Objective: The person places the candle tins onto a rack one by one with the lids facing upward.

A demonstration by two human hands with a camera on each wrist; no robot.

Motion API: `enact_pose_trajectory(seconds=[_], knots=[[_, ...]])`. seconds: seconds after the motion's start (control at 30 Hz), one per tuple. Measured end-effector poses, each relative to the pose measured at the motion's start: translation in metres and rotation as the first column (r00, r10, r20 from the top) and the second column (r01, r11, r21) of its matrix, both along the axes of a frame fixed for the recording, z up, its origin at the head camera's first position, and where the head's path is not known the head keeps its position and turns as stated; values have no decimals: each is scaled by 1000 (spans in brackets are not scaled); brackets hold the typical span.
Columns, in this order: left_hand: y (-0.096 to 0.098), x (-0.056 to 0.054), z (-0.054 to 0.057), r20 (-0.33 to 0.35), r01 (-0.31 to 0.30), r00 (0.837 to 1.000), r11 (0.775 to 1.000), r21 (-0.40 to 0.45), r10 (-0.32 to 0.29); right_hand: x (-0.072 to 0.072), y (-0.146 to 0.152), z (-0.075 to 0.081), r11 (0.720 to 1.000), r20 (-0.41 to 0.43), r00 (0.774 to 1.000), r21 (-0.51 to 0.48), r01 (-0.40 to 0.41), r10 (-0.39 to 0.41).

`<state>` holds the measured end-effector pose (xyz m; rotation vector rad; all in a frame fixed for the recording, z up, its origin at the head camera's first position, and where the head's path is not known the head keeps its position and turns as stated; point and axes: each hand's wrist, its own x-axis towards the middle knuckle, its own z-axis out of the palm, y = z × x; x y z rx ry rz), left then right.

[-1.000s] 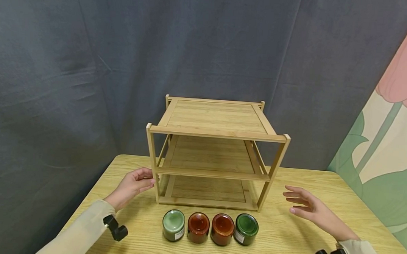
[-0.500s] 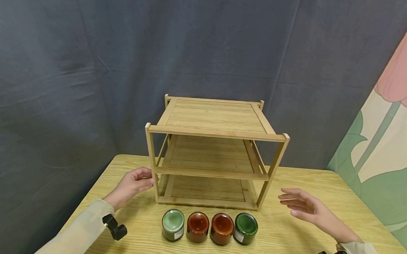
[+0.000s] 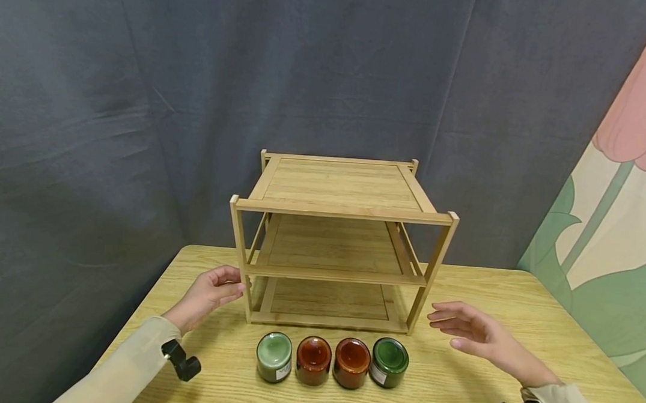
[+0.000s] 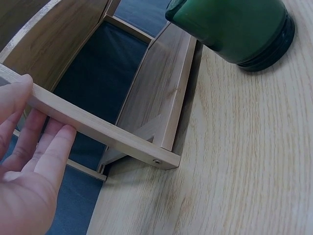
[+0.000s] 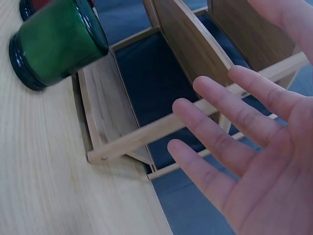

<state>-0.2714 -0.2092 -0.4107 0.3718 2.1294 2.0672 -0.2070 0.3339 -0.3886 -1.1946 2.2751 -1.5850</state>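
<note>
A three-tier wooden shelf rack (image 3: 337,276) stands on the table. My left hand (image 3: 206,295) grips its front left post (image 4: 98,128), thumb on one side and fingers behind it. To the right of the rack my right hand (image 3: 476,335) hovers with fingers spread, apart from the front right post (image 5: 142,138). In front of the rack is a row of glass jars: a light green jar (image 3: 274,357) at left, two amber jars, one (image 3: 313,361) left of the other (image 3: 352,363), and a dark green jar (image 3: 389,362) at right. Neither hand touches the jars.
The light wood table (image 3: 492,293) has rounded far corners. A dark grey-blue curtain (image 3: 329,69) hangs behind the rack and along the left side. On the right is a wall panel (image 3: 618,250) painted with a pink flower and green leaves.
My right hand has moved left, closer to the rack's front right post. The left hand keeps its hold on the left post, and the rack and jars look unmoved.
</note>
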Motion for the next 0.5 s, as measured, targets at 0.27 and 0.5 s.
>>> enact_pose_trajectory(seconds=[0.27,0.5], knots=[[0,0,-1,9,-3,1000,1000,1,3,-3,-7,-5,999,36,998,-19,-46,46],[0,0,0,6,-5,1000,1000,-7,5,-5,-14,-14,996,76,994,-47,-75,79]])
